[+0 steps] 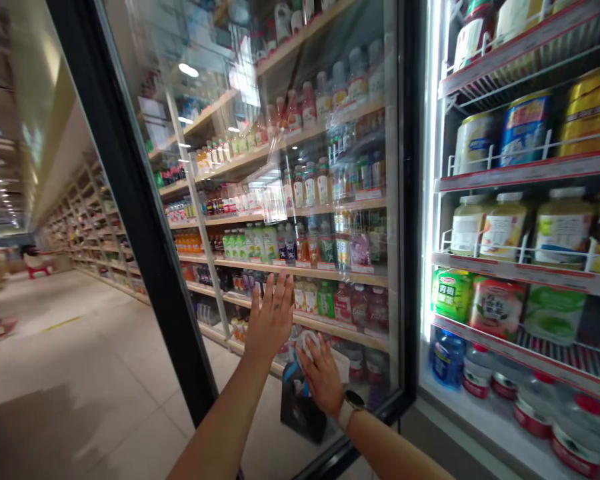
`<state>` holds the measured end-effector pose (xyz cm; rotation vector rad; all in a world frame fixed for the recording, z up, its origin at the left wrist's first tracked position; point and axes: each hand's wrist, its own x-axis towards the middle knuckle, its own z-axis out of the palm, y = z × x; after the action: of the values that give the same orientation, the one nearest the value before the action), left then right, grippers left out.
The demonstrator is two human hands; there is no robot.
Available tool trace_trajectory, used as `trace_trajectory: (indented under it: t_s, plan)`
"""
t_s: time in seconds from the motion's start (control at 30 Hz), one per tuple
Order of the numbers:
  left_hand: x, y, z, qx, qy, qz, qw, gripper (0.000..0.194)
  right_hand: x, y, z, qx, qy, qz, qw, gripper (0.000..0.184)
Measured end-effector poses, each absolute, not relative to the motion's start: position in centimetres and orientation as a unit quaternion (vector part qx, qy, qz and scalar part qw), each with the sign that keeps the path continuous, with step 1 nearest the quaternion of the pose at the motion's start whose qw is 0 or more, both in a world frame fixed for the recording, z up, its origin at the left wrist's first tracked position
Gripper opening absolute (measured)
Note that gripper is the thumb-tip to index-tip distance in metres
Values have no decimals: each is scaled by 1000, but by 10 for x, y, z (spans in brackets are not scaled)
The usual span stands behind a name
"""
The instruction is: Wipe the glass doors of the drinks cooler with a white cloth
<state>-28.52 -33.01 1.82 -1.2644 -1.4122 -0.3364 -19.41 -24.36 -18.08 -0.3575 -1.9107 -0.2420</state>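
A glass cooler door (300,240) with a black frame stands swung open before me. My left hand (271,323) is raised at the glass, its fingers stretched out and holding nothing. Lower and to the right, my right hand (323,377), with a watch (353,405) on the wrist, presses a white cloth (309,341) to the pane. Fingers partly cover the cloth, which looks crumpled. Through the glass, a black container (303,410) with blue and white items in it stands on the floor.
To the right, the lit cooler (520,267) holds cans, bottles and drink packs on wire shelves. Bottle-filled shelves (280,267) show behind and in the glass, mixed with reflections. A tiled aisle (105,373) runs left, with a red stool (39,270) far off.
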Motion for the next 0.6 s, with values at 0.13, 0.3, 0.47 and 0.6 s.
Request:
trace_trajectory:
  t_s: [0.13, 0.3, 0.47, 0.6]
  plan:
    - [-286, -330, 17, -538, -599, -145, 576, 70, -195, -238, -131, -182, -787, -93, 582, 68]
    - [-285, -331, 18, -544, -599, -150, 568, 69, -192, -218, -19, -178, -756, -85, 625, 63]
    - [-281, -333, 19, -552, -603, -164, 552, 69, -187, -208, 38, -168, -742, -88, 643, 58]
    - [-278, -333, 18, -556, -602, -166, 549, 70, -187, -214, 13, -158, -748, -85, 639, 61]
